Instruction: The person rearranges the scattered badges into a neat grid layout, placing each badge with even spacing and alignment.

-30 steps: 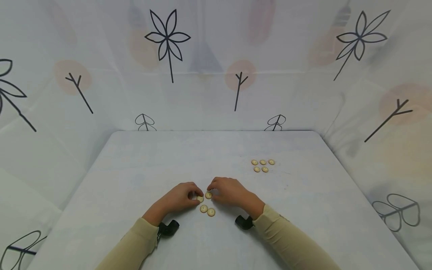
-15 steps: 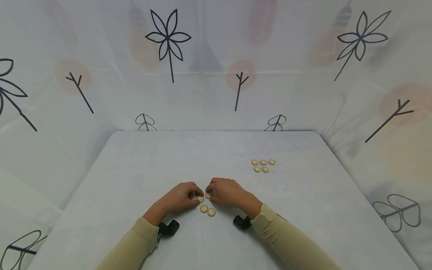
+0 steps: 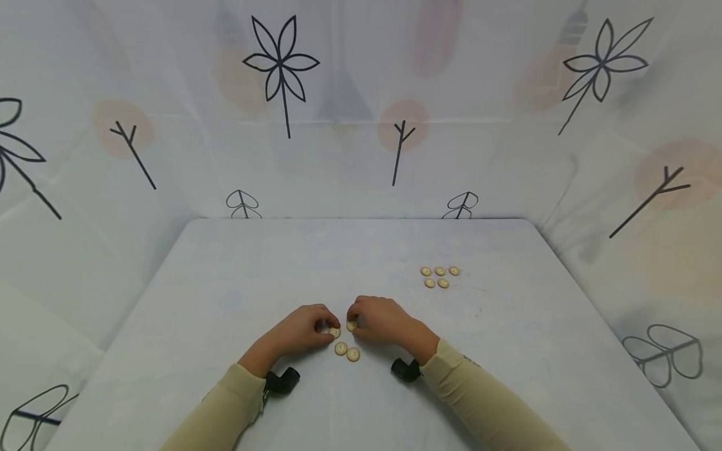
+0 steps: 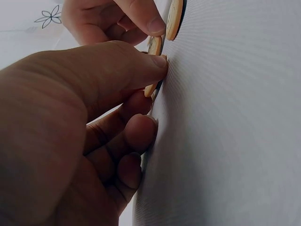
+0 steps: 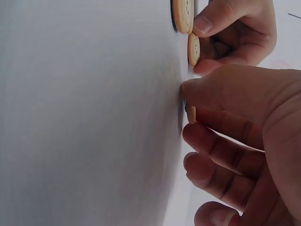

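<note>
Near the middle of the table's front half, my left hand [image 3: 301, 329] pinches a round cream button [image 3: 335, 333] between thumb and fingers, flat by the tabletop. Just to its right, my right hand [image 3: 383, 321] pinches a second cream button [image 3: 352, 326], partly hidden by the fingers. A narrow gap separates the two held buttons. Closer to the body lie two loose buttons, a left one [image 3: 341, 348] and a right one [image 3: 353, 354], almost side by side. In the right wrist view, the right thumb covers much of its button [image 5: 191, 113].
Farther back on the right, several matching buttons [image 3: 440, 271] lie in two short rows. The white table [image 3: 271, 257] is bounded by patterned cloth walls [image 3: 338, 156]. Black wrist cameras [image 3: 282, 381] sit low under both sleeves.
The right hand shifts slightly left, then back right with its button, widening the gap between the two held buttons. The left hand and the loose buttons stay in place.
</note>
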`<state>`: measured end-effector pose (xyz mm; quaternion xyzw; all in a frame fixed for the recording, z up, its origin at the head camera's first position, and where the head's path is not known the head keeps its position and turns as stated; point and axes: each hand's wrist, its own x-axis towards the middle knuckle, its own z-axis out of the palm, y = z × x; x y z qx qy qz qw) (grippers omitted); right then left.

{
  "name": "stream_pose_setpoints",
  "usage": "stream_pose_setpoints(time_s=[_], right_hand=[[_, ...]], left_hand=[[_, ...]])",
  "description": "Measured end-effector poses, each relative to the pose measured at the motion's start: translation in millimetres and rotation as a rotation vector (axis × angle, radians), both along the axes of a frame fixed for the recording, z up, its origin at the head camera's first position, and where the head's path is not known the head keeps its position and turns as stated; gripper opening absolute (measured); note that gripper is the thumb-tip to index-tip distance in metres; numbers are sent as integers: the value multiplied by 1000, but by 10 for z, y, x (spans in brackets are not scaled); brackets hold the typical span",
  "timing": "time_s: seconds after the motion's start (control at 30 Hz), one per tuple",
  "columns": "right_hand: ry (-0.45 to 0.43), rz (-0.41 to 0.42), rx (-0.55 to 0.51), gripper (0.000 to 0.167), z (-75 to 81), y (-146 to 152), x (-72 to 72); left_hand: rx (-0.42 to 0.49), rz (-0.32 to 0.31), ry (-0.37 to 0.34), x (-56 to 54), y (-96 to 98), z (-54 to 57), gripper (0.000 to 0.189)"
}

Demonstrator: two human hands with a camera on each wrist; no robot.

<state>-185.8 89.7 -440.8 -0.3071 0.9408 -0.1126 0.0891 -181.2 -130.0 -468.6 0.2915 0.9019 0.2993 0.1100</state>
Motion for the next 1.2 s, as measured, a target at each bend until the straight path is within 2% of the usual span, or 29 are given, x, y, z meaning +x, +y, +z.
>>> stream_pose_setpoints(time_s=[0.5,0.73,1.2], right_hand=[[38,-74,17,22,-6,209,-16],[10,-144,7,24,20,324,-39],[50,-207,-24,24,61,636,-99]], left_hand=[[-7,14,-15,19,3,9,17],[-6,5,14,8,3,-25,16],[-5,10,13,19,4,-25,16]])
